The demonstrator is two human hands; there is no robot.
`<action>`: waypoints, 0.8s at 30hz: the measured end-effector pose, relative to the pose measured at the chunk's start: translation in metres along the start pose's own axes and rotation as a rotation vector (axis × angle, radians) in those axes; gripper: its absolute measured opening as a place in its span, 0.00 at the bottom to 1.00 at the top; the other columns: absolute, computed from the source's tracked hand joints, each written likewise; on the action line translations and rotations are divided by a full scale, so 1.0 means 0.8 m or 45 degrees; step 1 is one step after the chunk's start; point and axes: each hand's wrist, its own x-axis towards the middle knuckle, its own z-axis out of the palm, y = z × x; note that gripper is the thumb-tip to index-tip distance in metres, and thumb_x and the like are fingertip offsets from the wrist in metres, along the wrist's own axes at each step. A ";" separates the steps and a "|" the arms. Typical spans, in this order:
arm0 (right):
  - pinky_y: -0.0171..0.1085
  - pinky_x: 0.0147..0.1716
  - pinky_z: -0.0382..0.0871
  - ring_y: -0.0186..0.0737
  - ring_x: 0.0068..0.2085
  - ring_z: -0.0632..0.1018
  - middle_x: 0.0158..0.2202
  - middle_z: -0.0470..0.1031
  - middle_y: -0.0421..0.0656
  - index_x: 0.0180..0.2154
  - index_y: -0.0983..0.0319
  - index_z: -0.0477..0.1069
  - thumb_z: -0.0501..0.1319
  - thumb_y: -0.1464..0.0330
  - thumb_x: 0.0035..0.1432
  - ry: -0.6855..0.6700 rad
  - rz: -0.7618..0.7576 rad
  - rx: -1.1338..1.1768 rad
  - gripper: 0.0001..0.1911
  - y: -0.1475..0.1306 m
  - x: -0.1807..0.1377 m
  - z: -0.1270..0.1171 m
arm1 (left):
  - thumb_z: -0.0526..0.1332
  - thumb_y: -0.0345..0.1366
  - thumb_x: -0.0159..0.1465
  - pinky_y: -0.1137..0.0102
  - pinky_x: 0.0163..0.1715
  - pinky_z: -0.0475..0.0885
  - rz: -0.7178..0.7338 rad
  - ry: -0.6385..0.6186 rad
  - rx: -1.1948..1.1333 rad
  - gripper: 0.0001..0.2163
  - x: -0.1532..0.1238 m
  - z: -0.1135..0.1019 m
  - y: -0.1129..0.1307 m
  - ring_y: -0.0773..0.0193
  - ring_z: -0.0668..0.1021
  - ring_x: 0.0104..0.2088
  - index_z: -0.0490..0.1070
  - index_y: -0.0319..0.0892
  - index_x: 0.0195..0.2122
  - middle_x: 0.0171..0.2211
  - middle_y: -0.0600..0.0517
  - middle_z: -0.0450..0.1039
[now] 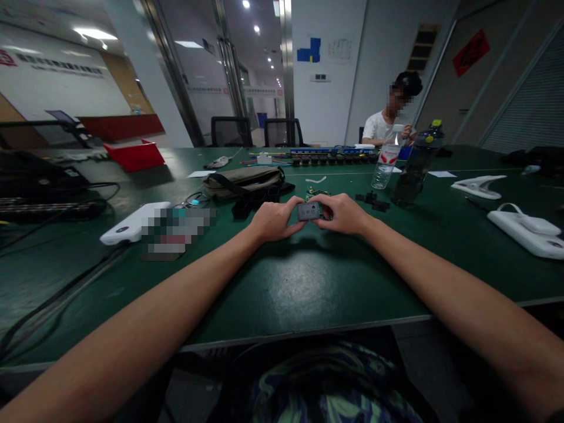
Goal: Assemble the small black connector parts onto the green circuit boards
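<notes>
Above the green table, both hands hold a small grey plastic casing [307,211] with raised markings on its near face. My left hand [275,221] pinches its left end between thumb and fingers. At the other end, my right hand [346,213] has its fingers closed on the casing. A bit of green shows by the right fingertips; I cannot tell whether it belongs to the casing or lies behind. Green circuit boards [316,192] lie just beyond the hands, partly hidden. Black plastic pieces [373,201] are to their right, and black trays [253,204] to their left.
A grey-brown pouch [244,182] lies behind the trays. To the left are a white power bank [134,223] with cables and a red box [134,155]. A clear bottle [385,167] and dark bottle [416,167] stand right. Across the table sits another person [381,126].
</notes>
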 end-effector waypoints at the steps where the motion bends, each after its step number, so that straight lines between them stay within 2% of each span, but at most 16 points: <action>1: 0.31 0.31 0.59 0.33 0.26 0.71 0.24 0.70 0.36 0.49 0.62 0.72 0.64 0.66 0.54 -0.001 0.001 -0.001 0.20 0.000 0.000 0.000 | 0.54 0.50 0.66 0.71 0.24 0.65 -0.002 0.000 0.003 0.21 0.000 0.000 0.000 0.58 0.81 0.26 0.67 0.40 0.52 0.27 0.50 0.78; 12: 0.32 0.31 0.59 0.33 0.26 0.71 0.24 0.70 0.36 0.49 0.61 0.72 0.63 0.66 0.54 0.000 0.001 -0.005 0.20 0.000 0.000 0.000 | 0.53 0.50 0.66 0.72 0.24 0.66 0.021 0.026 0.015 0.21 0.000 0.002 -0.002 0.59 0.80 0.26 0.67 0.40 0.52 0.27 0.51 0.78; 20: 0.32 0.31 0.59 0.33 0.26 0.71 0.24 0.70 0.36 0.49 0.62 0.72 0.64 0.66 0.54 0.010 0.003 -0.007 0.20 0.000 0.000 0.001 | 0.54 0.49 0.66 0.70 0.25 0.66 -0.014 -0.023 0.000 0.21 0.001 0.000 0.000 0.56 0.81 0.27 0.67 0.40 0.53 0.29 0.49 0.79; 24: 0.32 0.31 0.59 0.33 0.25 0.71 0.24 0.70 0.36 0.49 0.62 0.72 0.64 0.66 0.54 0.012 0.008 -0.009 0.20 0.000 0.000 0.001 | 0.54 0.49 0.65 0.71 0.25 0.66 -0.014 -0.013 -0.022 0.21 0.000 -0.001 0.001 0.58 0.80 0.27 0.67 0.41 0.52 0.28 0.50 0.79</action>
